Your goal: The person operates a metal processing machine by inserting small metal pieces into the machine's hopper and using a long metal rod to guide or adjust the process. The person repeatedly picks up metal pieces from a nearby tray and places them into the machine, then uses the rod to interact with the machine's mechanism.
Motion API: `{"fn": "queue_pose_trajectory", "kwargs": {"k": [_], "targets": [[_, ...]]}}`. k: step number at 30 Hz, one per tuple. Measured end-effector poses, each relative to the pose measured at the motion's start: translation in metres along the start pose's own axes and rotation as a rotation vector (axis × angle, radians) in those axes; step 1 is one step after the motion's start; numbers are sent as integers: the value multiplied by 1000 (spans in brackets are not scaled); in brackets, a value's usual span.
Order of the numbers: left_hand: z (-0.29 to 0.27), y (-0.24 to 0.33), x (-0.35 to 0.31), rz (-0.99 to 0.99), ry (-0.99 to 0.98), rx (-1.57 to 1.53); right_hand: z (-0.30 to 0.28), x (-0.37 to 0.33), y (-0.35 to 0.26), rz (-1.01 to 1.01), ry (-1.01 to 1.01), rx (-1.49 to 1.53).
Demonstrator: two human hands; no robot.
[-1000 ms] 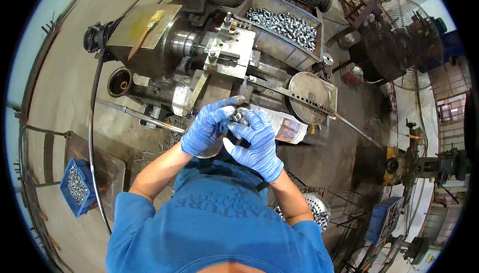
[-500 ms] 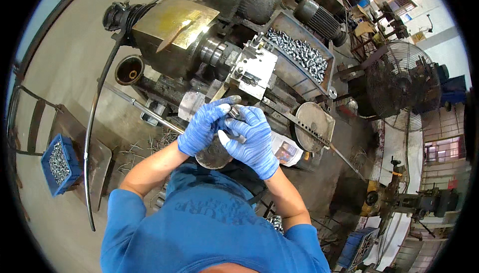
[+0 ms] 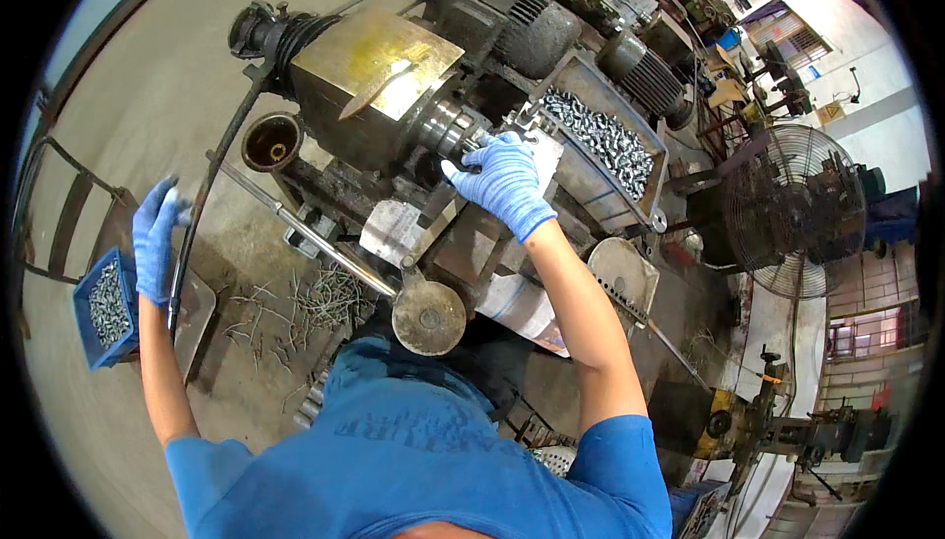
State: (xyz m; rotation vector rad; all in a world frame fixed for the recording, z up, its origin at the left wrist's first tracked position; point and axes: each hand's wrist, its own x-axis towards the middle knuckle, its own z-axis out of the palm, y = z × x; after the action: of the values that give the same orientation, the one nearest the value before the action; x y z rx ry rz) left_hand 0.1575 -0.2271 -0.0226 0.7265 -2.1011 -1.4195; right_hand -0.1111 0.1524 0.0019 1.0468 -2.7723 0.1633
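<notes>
My right hand (image 3: 504,183), in a blue striped glove, is at the machine's round metal chuck (image 3: 448,130), beside the bright metal fixture block (image 3: 547,152). Its thumb and fingers close around something at the chuck's front; the glove hides what it is. My left hand (image 3: 155,244), gloved the same way, is far out to the left, with its fingers apart and nothing visible in them. It overlaps the right edge of a blue crate (image 3: 84,337) of small metal parts (image 3: 108,305). Close by runs a black hose-like bar (image 3: 202,180).
A grey-blue bin (image 3: 591,167) full of shiny metal parts (image 3: 605,135) stands behind the fixture. A bare metal rod (image 3: 305,232) and a round plate (image 3: 429,317) are before me. Wire-like scrap (image 3: 330,298) litters the floor. A large caged fan (image 3: 792,209) stands right.
My hands were together around a small metal part in front of me. They have parted: the left swung out to the crate, the right moved up to the chuck.
</notes>
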Motion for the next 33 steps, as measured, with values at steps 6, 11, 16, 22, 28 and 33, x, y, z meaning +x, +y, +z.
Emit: {"fn": "queue_pose_trajectory", "kwargs": {"k": [6,11,16,22,28,33], "targets": [[-12,-72,-21,-115,2,174,-1,8,1,52,-147,85],[1,-49,-24,-173,-138,111,1,13,-1,6,-134,59],[-2,-56,-19,-113,-138,368,6,23,3,-31,-156,106],[-20,-29,-51,-25,-169,865,-9,33,-12,-10,-351,-17],[-40,-38,-94,-121,-81,852,-15,39,-19,-7,-297,-90],[-42,-51,-76,-51,-20,1153,-14,38,-24,-57,-384,-155]]}}
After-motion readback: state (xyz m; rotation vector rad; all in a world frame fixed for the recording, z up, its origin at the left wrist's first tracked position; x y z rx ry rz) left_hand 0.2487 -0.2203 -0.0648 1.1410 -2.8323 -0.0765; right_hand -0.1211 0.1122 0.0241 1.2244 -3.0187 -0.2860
